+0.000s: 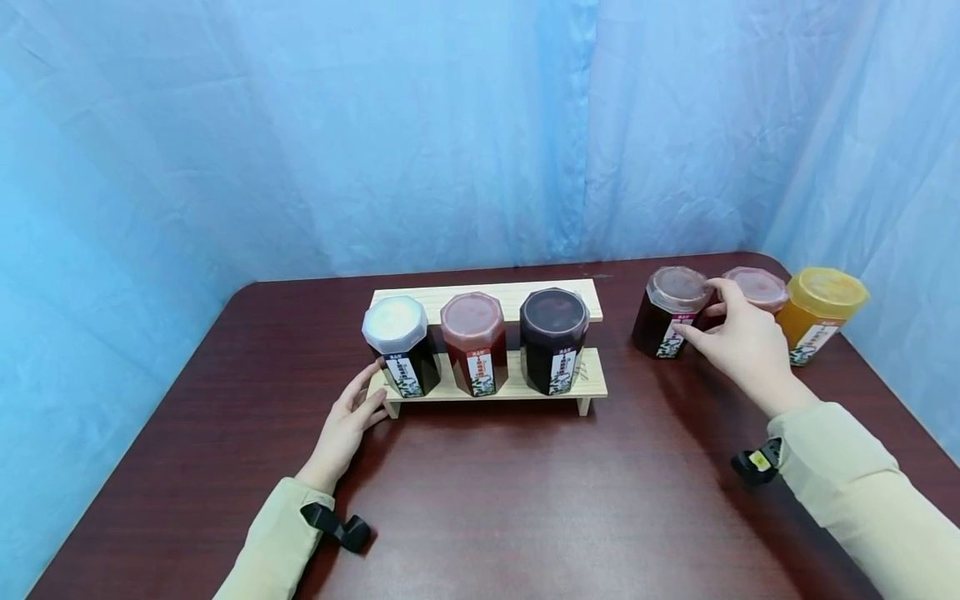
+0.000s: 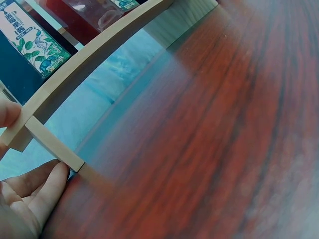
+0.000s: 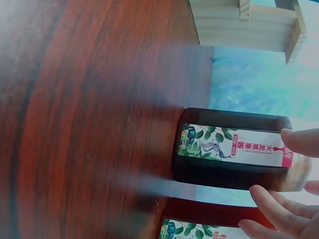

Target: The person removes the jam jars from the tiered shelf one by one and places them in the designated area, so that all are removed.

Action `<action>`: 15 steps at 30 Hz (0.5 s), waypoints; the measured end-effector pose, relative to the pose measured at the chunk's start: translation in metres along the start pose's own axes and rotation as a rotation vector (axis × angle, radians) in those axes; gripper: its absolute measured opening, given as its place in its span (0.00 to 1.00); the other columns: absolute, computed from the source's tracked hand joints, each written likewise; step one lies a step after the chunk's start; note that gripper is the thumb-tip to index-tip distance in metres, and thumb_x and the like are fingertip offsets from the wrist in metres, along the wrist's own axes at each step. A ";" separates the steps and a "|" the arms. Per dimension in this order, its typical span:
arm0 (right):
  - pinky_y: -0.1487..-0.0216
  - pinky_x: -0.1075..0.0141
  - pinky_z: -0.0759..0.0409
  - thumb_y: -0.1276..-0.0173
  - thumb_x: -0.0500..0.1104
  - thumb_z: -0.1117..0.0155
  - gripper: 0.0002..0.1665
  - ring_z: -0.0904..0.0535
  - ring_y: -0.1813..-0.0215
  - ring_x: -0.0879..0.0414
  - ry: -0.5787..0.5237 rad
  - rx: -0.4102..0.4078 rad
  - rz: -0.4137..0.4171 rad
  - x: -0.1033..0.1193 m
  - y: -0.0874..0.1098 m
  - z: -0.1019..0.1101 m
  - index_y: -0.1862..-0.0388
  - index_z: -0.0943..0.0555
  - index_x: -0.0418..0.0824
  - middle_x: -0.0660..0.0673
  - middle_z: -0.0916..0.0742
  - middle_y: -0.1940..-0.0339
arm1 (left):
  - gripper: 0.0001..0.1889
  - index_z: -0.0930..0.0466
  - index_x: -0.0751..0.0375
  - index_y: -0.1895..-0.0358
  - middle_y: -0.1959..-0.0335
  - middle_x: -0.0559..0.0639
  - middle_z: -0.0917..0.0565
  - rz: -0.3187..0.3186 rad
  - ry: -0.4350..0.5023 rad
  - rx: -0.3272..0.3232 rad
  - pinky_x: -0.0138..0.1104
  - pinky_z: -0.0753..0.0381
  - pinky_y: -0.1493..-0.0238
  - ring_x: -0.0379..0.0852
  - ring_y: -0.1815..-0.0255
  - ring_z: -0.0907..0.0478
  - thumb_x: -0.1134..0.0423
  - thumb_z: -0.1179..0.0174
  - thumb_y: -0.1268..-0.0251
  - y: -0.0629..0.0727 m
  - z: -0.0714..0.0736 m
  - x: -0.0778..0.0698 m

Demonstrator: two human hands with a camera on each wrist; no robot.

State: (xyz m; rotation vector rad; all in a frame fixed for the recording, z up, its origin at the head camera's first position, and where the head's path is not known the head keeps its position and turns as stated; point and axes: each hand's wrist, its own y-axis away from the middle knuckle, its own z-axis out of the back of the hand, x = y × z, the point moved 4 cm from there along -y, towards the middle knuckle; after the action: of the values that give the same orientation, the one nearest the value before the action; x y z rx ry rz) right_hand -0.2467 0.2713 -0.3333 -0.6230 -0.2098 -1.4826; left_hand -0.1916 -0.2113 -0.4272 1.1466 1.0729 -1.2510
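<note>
My left hand (image 1: pixel 348 421) holds the left end of a two-step wooden rack (image 1: pixel 487 389), fingers about the shelf end and beside its leg (image 2: pixel 55 144). On the rack stand a dark jar with a white lid (image 1: pixel 395 325), a red jar (image 1: pixel 474 342) and a dark purple jar (image 1: pixel 555 342). My right hand (image 1: pixel 738 346) grips a dark jar with a pinkish lid (image 1: pixel 656 321) near its top, thumb by the label, other fingers across from it. That jar stands upright right of the rack. Behind this hand, another pink-lidded jar (image 1: pixel 757 287) is mostly hidden.
A yellow jar (image 1: pixel 821 308) stands upright at the far right, close to the table's right edge. The dark brown table (image 1: pixel 540 492) stretches in front of the rack. Blue curtains (image 1: pixel 412 142) hang behind and at both sides.
</note>
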 end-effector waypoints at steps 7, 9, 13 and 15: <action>0.59 0.42 0.26 0.42 0.52 0.31 0.40 0.18 0.59 0.38 -0.020 0.005 0.032 0.006 0.009 0.002 0.37 0.35 0.37 0.31 0.17 0.54 | 0.28 0.44 0.51 0.27 0.28 0.53 0.41 -0.001 -0.010 -0.004 0.25 0.24 0.51 0.30 0.47 0.30 0.59 0.49 0.28 0.001 0.000 -0.001; 0.59 0.43 0.25 0.42 0.52 0.30 0.39 0.17 0.59 0.38 -0.029 0.003 0.039 0.008 0.012 0.001 0.38 0.34 0.38 0.31 0.17 0.54 | 0.29 0.44 0.52 0.27 0.28 0.54 0.42 -0.005 -0.019 -0.002 0.25 0.24 0.51 0.29 0.46 0.30 0.58 0.49 0.28 0.001 0.000 -0.001; 0.58 0.43 0.24 0.43 0.51 0.29 0.38 0.16 0.61 0.39 -0.061 -0.001 0.076 0.013 0.017 -0.002 0.38 0.33 0.38 0.32 0.16 0.55 | 0.29 0.44 0.52 0.27 0.27 0.52 0.43 -0.010 -0.019 0.000 0.26 0.23 0.51 0.29 0.44 0.32 0.58 0.49 0.28 0.000 0.001 0.001; 0.58 0.43 0.23 0.44 0.51 0.28 0.38 0.16 0.62 0.40 -0.073 0.001 0.098 0.016 0.018 -0.003 0.38 0.33 0.38 0.32 0.15 0.56 | 0.29 0.44 0.51 0.27 0.27 0.51 0.43 -0.015 -0.015 0.000 0.26 0.23 0.51 0.30 0.43 0.32 0.57 0.48 0.28 0.000 0.001 0.001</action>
State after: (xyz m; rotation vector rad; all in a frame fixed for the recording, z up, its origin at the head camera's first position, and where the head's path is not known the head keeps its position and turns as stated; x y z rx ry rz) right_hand -0.2282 0.2549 -0.3327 -0.6785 -0.2334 -1.3667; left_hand -0.1914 -0.2121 -0.4281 1.1291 1.0721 -1.2700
